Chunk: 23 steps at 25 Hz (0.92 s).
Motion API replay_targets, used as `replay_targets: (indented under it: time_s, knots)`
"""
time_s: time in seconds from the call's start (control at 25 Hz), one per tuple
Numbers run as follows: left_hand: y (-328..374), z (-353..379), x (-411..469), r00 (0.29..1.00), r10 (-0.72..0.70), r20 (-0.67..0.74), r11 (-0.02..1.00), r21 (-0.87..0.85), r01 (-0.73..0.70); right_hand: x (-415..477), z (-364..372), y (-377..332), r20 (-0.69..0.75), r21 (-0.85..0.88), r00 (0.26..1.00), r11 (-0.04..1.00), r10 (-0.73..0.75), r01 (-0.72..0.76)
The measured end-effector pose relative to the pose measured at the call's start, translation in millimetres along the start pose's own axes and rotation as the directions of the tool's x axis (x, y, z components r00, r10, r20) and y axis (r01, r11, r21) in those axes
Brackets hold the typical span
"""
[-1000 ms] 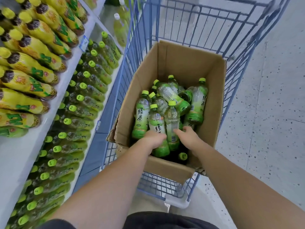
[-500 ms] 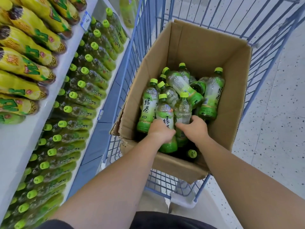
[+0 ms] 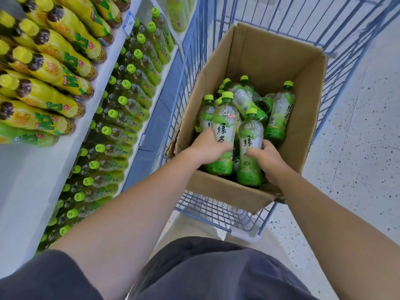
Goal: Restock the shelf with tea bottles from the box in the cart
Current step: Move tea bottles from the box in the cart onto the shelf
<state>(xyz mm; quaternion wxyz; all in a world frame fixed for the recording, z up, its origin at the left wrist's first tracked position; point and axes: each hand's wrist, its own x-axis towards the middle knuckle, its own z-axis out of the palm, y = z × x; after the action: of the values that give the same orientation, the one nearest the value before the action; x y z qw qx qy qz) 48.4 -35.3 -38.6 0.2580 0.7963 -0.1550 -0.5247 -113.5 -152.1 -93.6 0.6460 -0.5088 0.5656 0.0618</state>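
I observe left grip [image 3: 208, 148] wrapped round one tea bottle [image 3: 224, 126], right grip [image 3: 269, 160] round a second bottle [image 3: 251, 146]; both upright at the near end of the box [image 3: 270, 55] in the cart [image 3: 190, 68]

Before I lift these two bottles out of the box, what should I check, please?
1. Left hand grips the left bottle round its label: ok.
2. Right hand grips the right bottle: ok.
3. Green caps on both bottles: ok.
4. Both bottles clear of the box rim: not ok, their bases sit inside.
5. Free slot among the shelved bottles: cannot tell, the visible rows look full.
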Motion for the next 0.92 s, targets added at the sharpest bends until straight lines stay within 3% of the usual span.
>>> replay_targets:
  time_s: [0.2, 0.52, 0.72, 0.92]
  knots:
    - [4.2, -27.9, -26.0, 0.987, 0.154, -0.043, 0.978, -0.137, -0.159, -41.3, -2.6, -25.9, 0.011, 0.085, 0.997, 0.994, -0.076, 0.074]
    - [11.1, -49.4, -96.7, 0.917, 0.368, -0.156, 0.9, -0.188, -0.393, -132.4, -1.8, -92.3, -0.073, 0.006, 0.931, 0.933, -0.358, 0.36]
    - [-0.7, -52.0, -163.4, 0.859, 0.338, -0.385, 0.864, -0.234, -0.445, -178.6, 4.8, -111.1, 0.014, -0.099, 0.851, 0.847, -0.525, 0.523]
    - [-39.2, -53.4, -240.4, 0.757, 0.214, -0.617, 0.839, -0.281, -0.466, -228.2, 46.7, -122.6, 0.228, -0.177, 0.733, 0.713, -0.641, 0.679]
